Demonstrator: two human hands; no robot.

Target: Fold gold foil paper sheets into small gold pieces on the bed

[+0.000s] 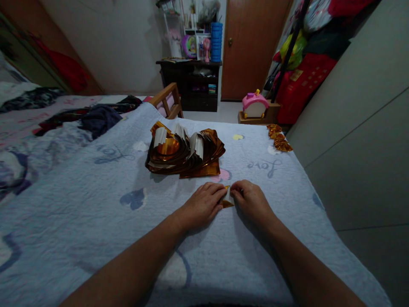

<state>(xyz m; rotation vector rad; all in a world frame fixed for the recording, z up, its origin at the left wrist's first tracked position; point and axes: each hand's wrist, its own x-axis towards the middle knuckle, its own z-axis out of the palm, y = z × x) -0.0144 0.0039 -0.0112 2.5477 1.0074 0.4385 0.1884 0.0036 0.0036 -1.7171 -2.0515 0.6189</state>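
Observation:
A small sheet of gold foil paper [227, 204], white on its other face, lies partly folded on the bedspread between my hands. My left hand [207, 200] rests over its left side, fingers stretched out and pressing it flat. On the right side, my right hand [251, 198] pinches the paper's edge between thumb and fingers. Just beyond my hands sits a thick stack of gold foil paper [204, 164], its sheets curled up with white backs showing. Much of the small sheet is hidden under my fingers.
The pale blue bedspread [134, 238] covers the surface under my hands. Several crumpled or folded gold foil pieces [279, 138] lie at its far right edge. Dark clothes [99, 119] lie at the left. A wooden chair [168, 102] and a pink toy case [254, 104] stand past the far edge.

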